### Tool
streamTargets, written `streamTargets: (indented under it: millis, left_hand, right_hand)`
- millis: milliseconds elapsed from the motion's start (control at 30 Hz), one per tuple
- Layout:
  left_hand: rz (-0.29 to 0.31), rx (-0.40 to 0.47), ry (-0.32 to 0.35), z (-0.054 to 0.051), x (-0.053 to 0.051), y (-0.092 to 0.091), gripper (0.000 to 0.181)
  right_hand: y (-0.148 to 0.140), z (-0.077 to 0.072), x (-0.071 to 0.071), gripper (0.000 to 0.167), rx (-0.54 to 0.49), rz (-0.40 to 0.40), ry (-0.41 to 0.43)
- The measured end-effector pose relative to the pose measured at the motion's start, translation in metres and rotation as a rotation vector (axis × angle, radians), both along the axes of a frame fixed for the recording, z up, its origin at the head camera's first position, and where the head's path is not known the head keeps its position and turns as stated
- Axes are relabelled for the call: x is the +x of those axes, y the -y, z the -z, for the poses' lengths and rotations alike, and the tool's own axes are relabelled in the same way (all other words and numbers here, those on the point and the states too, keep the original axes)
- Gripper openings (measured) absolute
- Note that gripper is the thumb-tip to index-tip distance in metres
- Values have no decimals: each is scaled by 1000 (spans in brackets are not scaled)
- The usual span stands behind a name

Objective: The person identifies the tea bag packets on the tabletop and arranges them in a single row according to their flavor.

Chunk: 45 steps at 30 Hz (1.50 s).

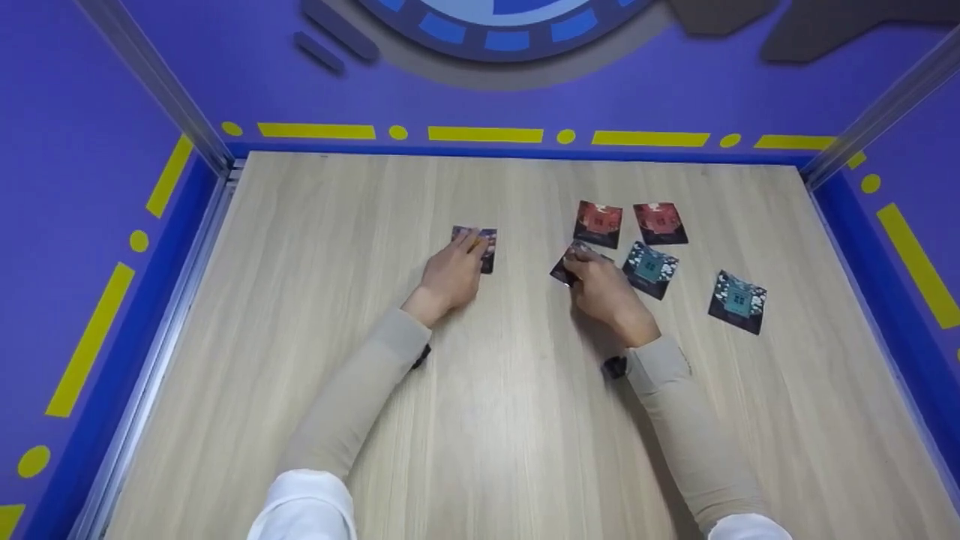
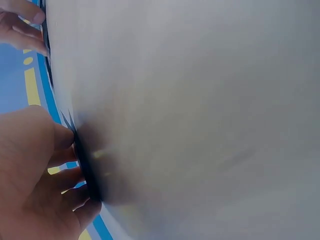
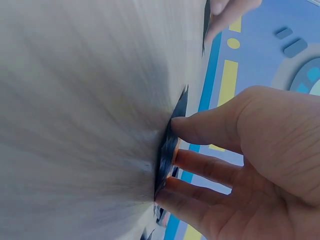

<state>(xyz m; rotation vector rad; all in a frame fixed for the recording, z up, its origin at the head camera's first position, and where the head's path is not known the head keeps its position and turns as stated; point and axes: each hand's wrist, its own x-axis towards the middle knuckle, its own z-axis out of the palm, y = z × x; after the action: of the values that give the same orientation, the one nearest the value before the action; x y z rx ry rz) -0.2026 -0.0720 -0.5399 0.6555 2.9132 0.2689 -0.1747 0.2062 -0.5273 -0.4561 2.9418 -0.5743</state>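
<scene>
Near the middle of the table, the left hand [image 1: 454,274] rests its extended fingers on a dark patterned card [image 1: 488,259]. In the left wrist view, two thin corners stick out beside the thumb of the left hand [image 2: 40,175], and the fingers spread along the dark edge. Farther right, the right hand [image 1: 607,292] holds another dark card [image 1: 561,271] between thumb and fingers, its face partly covered. The right wrist view has the thumb of the right hand [image 3: 240,155] at one part of this card [image 3: 166,155] and the fingertips farther along it.
Two red cards [image 1: 598,223] [image 1: 660,223] lie behind the right hand. One teal card [image 1: 650,268] is just to its right, and another teal card [image 1: 739,301] lies farther right. Blue panels [image 1: 480,105] border the wooden table [image 1: 322,225] at the back and sides.
</scene>
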Motion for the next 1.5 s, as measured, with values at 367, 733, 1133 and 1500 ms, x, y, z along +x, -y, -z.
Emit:
streamTargets:
  millis: [367, 733, 1133, 1500]
  left_hand:
    - [-51, 72, 3, -1, 14, 55, 50]
    - [-115, 98, -3, -2, 28, 104, 51]
    - [-197, 121, 16, 1, 40, 133, 52]
    - [-248, 134, 55, 0, 51, 164, 53]
  right_hand:
    - [-1, 0, -2, 45, -16, -10, -1]
    - [4, 0, -3, 45, -3, -9, 19]
    - [-5, 1, -3, 45, 0, -36, -35]
    - [-3, 2, -2, 45, 16, -35, -31]
